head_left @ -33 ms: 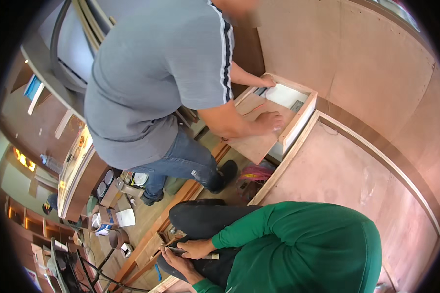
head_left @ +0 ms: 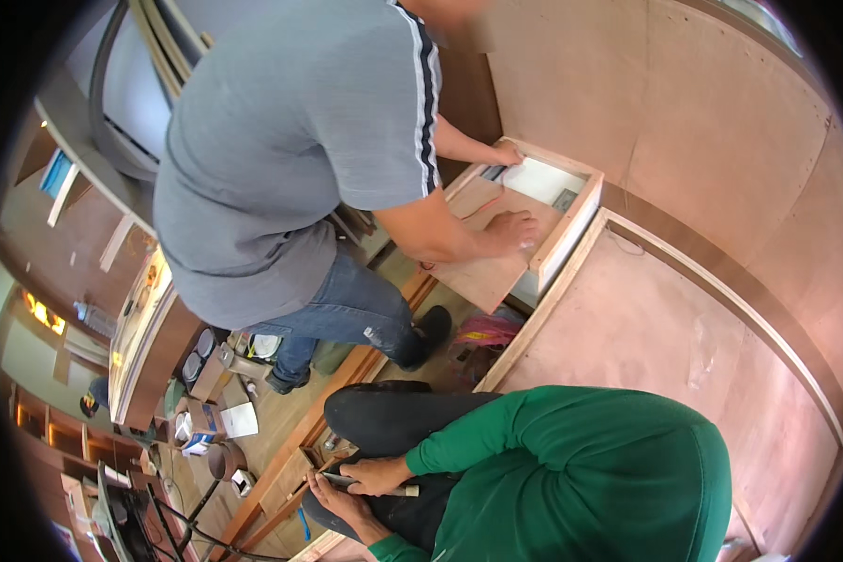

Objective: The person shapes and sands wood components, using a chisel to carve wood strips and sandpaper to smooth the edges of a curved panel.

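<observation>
My green-sleeved arms reach in at the bottom, and both hands meet above my dark-trousered knee [head_left: 384, 410]. My right hand [head_left: 377, 476] is closed on a chisel-like tool [head_left: 341, 480] with a flat grey blade. A pale handle end sticks out behind that hand. Pinched in my left hand [head_left: 345, 504] is a thin, pencil-like stick [head_left: 298, 489], close to the blade. My fingers partly cover both. Beyond, a co-worker in a grey shirt [head_left: 253, 169] bends over a wooden box frame [head_left: 581, 220]. One of their hands rests on a thin wood panel [head_left: 478, 276], the other on the frame's far side.
A wood-rimmed platform [head_left: 684, 318] lies at the right, against a curved panelled wall [head_left: 721, 122]. A long wooden beam [head_left: 295, 436] runs beside my knee. Boxes [head_left: 201, 421], cans and a blue-handled tool [head_left: 303, 525] lie on the floor at left. Black metal bars [head_left: 192, 520] stand at lower left.
The picture has shifted very slightly to the left. My hands, the co-worker's hands and the panel keep nearly the same positions.
</observation>
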### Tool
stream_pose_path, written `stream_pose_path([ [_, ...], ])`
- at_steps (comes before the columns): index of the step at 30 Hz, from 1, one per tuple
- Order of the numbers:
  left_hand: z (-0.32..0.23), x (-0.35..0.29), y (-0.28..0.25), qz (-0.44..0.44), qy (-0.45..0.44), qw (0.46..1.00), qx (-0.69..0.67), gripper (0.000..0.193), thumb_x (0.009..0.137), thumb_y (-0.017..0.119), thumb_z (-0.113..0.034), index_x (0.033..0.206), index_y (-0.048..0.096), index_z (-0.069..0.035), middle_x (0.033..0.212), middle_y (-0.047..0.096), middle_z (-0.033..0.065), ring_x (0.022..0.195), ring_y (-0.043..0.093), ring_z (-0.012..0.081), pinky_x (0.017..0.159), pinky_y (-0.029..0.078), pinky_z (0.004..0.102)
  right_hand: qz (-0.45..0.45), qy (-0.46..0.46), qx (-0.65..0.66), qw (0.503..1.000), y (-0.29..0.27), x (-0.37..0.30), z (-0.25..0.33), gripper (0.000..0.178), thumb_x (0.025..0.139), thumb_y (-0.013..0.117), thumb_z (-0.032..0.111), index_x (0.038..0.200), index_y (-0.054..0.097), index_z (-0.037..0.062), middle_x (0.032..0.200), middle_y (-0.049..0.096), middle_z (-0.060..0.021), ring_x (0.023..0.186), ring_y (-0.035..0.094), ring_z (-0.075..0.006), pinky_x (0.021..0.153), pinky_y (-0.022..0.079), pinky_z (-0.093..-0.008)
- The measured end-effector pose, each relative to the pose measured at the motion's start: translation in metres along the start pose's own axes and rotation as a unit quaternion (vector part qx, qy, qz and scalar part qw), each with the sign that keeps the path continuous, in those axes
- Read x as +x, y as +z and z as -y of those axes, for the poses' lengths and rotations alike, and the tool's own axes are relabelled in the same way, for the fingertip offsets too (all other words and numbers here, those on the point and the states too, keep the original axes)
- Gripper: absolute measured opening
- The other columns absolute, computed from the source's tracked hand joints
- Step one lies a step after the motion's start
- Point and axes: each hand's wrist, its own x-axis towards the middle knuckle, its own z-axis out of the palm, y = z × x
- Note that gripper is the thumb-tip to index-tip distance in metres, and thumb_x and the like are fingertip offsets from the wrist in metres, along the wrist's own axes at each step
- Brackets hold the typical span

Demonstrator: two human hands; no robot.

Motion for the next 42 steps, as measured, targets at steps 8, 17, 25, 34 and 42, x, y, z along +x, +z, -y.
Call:
stream_pose_path([
  [8, 0.023, 0.021, 0.022, 0.020, -0.020, 0.994, 0.106, 0.048, 0.108, 0.050, -0.025, 0.146, 0.048, 0.004, 0.145, 0.053, 0.0166, 0.130, 0.054, 0.0264, 0.111, 0.043, 0.0399, -0.037, -0.003, -0.028, 0.999, -0.024, 0.008, -0.031, 0.054, 0.101, 0.058, 0.027, 0.143, 0.048, -0.0062, 0.116, 0.067, -0.0263, 0.111, 0.066, -0.0360, 0.097, 0.050, -0.0425],
  [17, 0.018, 0.015, 0.019, 0.003, -0.025, 0.991, 0.131, 0.049, 0.108, 0.050, -0.025, 0.147, 0.048, 0.004, 0.146, 0.052, 0.0180, 0.131, 0.053, 0.0267, 0.111, 0.042, 0.0380, -0.029, 0.018, -0.003, 0.999, -0.021, 0.005, -0.026, 0.040, 0.101, 0.058, 0.033, 0.113, 0.057, -0.0054, 0.111, 0.067, -0.0278, 0.107, 0.067, -0.0392, 0.093, 0.049, -0.0480],
  [25, 0.010, 0.063, 0.003, 0.196, -0.182, 0.948, 0.171, 0.038, 0.107, 0.054, -0.027, 0.137, 0.053, -0.003, 0.101, 0.067, 0.0042, 0.084, 0.067, 0.0155, 0.075, 0.057, 0.0297, -0.101, 0.050, 0.069, 0.991, -0.014, 0.006, -0.029, 0.030, 0.104, 0.056, 0.024, 0.112, 0.053, -0.0048, 0.091, 0.067, -0.0214, 0.064, 0.068, -0.0269, 0.061, 0.054, -0.0441],
  [34, 0.020, 0.088, 0.010, 0.241, -0.236, 0.941, -0.005, 0.046, 0.105, 0.064, -0.030, 0.142, 0.053, -0.006, 0.109, 0.070, 0.0030, 0.087, 0.069, 0.0142, 0.079, 0.058, 0.0304, -0.151, 0.127, 0.236, 0.952, -0.015, 0.017, -0.046, 0.022, 0.105, 0.054, 0.016, 0.114, 0.049, -0.0032, 0.082, 0.062, -0.0140, 0.056, 0.063, -0.0201, 0.050, 0.053, -0.0367],
  [42, 0.028, 0.084, 0.001, 0.182, -0.208, 0.960, 0.048, 0.045, 0.101, 0.069, -0.022, 0.140, 0.055, -0.003, 0.107, 0.067, 0.0000, 0.087, 0.065, 0.0099, 0.076, 0.055, 0.0271, -0.129, 0.116, 0.185, 0.967, -0.021, 0.012, -0.033, 0.024, 0.105, 0.055, 0.016, 0.112, 0.050, -0.0068, 0.085, 0.065, -0.0175, 0.057, 0.066, -0.0213, 0.049, 0.052, -0.0380],
])
